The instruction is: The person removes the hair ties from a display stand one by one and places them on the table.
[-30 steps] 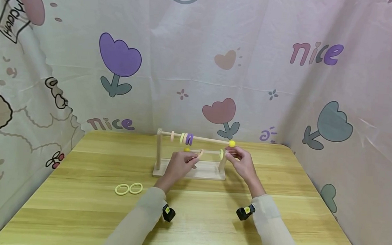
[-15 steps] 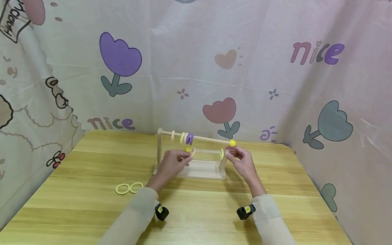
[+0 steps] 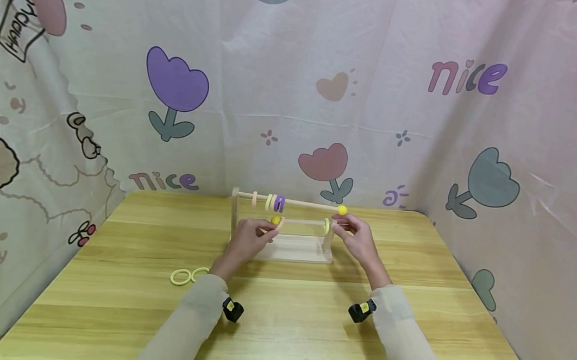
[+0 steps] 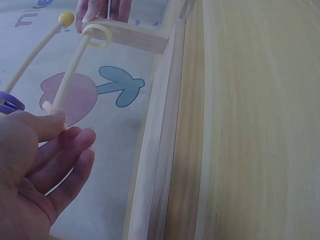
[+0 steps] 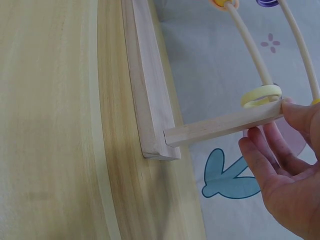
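Note:
My left hand [image 3: 247,243] pinches a peach ring [image 3: 280,225] between thumb and fingertips, at the yellow-ball end [image 3: 276,220] of the lower rod [image 4: 71,70] of a wooden stand [image 3: 297,250]. In the right wrist view, that ring sits close around the ball. With thumb and fingers, my right hand [image 3: 356,239] grips the top of the stand's short post [image 5: 225,123]. Beside that post, a pale yellow ring [image 5: 261,95] hangs on the lower rod. The upper rod [image 3: 311,205] carries purple rings [image 3: 279,204], pale yellow rings [image 3: 269,202] and a peach ring [image 3: 254,199].
Two pale yellow rings [image 3: 180,277] lie flat on the wooden table [image 3: 291,321], left of the stand and near my left wrist; the forearm partly covers one. The upper rod ends in another yellow ball [image 3: 342,210] above my right hand. A printed curtain [image 3: 250,156] hangs behind the table.
My left hand has moved left with the peach ring, along the lower rod to its yellow-ball end. My right hand stays at the short post.

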Motion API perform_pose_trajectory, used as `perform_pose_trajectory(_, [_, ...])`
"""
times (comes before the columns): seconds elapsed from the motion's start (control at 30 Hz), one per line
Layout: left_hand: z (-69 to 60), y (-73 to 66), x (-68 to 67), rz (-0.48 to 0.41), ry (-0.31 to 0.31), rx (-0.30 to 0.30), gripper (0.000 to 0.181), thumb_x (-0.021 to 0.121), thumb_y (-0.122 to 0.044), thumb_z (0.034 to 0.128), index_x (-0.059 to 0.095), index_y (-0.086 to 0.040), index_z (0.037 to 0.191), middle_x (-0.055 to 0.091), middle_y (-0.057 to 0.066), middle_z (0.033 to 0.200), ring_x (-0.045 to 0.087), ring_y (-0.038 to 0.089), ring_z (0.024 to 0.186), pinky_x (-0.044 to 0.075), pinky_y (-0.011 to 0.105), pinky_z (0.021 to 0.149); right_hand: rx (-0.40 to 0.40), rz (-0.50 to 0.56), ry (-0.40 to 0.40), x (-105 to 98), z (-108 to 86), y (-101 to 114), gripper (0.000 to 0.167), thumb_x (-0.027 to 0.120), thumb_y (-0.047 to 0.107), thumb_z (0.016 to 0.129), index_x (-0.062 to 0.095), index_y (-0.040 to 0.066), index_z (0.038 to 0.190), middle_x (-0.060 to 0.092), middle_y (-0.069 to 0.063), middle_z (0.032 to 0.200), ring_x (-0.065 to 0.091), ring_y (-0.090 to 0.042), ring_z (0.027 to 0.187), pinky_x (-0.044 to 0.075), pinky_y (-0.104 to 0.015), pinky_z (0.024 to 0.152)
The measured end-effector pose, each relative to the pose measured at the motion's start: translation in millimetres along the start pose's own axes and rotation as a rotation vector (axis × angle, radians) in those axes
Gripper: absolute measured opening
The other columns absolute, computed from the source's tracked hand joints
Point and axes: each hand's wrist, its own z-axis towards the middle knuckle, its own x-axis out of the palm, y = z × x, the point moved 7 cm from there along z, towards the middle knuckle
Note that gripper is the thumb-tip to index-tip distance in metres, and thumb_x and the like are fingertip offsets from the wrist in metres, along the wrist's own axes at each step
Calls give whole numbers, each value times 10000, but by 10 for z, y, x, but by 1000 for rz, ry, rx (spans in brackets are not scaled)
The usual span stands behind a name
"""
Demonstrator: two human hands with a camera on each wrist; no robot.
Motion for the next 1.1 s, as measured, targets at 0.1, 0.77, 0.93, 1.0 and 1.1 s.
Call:
perform_pose_trajectory(0.1, [0, -2, -5, -3, 6, -7, 115, 762, -108, 933, 808, -18, 990, 801, 139, 909, 720, 285, 672, 426, 177, 487, 3, 2, -3, 7, 13, -55, 255, 658, -8, 980, 673, -107, 1214, 689, -294, 1225, 654, -212, 1069, 512, -156, 936])
perform_pose_trajectory(0.77, [-3, 63, -54, -40, 31, -49, 171, 728, -98, 959, 778, 33, 1057, 792, 180, 999, 748, 394, 784, 474, 184, 531, 14, -11, -8, 19, 81, -272, 267, 657, 38, 996, 677, -68, 1241, 691, -254, 1257, 648, -304, 1144, 486, -125, 954])
perform_pose_trajectory(0.93, [-6, 61, -66, -41, 20, -37, 168, 728, -102, 960, 779, 26, 1057, 792, 179, 992, 746, 392, 774, 489, 182, 538, 22, -13, -3, 17, 44, -154, 257, 652, 2, 987, 672, -98, 1223, 687, -277, 1246, 652, -300, 1125, 501, -154, 960])
perform_pose_trajectory(1.0, [-6, 62, -68, -39, 17, -38, 166, 730, -104, 959, 780, 20, 1057, 793, 177, 992, 747, 385, 774, 491, 184, 540, 11, -16, -10, 21, 70, -236, 260, 656, 23, 992, 677, -82, 1229, 690, -264, 1251, 655, -254, 1115, 496, -138, 955])
perform_pose_trajectory(1.1, [-4, 64, -71, -33, 14, -39, 171, 734, -103, 955, 779, 23, 1061, 793, 176, 994, 749, 377, 776, 492, 188, 542, -2, -7, -21, 24, 107, -343, 266, 673, 56, 991, 688, -48, 1236, 698, -235, 1258, 653, -205, 1104, 492, -125, 951])
